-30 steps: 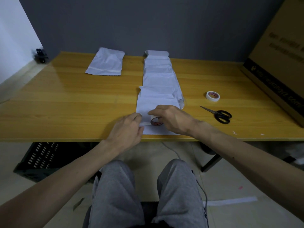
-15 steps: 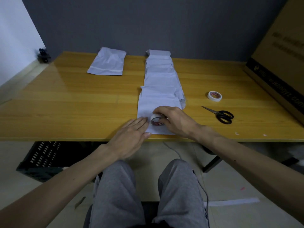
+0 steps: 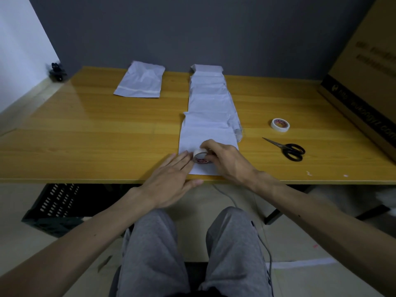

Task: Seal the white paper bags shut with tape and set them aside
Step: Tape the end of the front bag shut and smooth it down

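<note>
**Head view**

A yellow wooden desk is seen from above and in front. A row of overlapping white paper bags is laid down the middle of the desk, from the far edge towards the near edge. The nearest white paper bag lies flat, with its near end at the front edge of the desk. A single white paper bag, with a pale strip across its near end, is placed apart at the far left of the row.

The left hand is laid palm down at the near left corner of the nearest bag. Its grip is spread flat with the fingers straight and close together, and nothing is held. The thumb is extended along the front edge of the desk.

The right hand is positioned over the near end of the same bag. Its grip is curled round a small white roll of tape, which is pinched between thumb and fingers. The roll is stood on edge on the bag, just beside the left fingertips.

A second white tape roll and black-handled scissors are laid on the desk to the right of the row, well apart from the hands. A large brown cardboard box is located at the right end of the desk. A black slotted plastic crate is located on the floor under the desk at the left. Grey trousers are visible below the desk edge.
</note>
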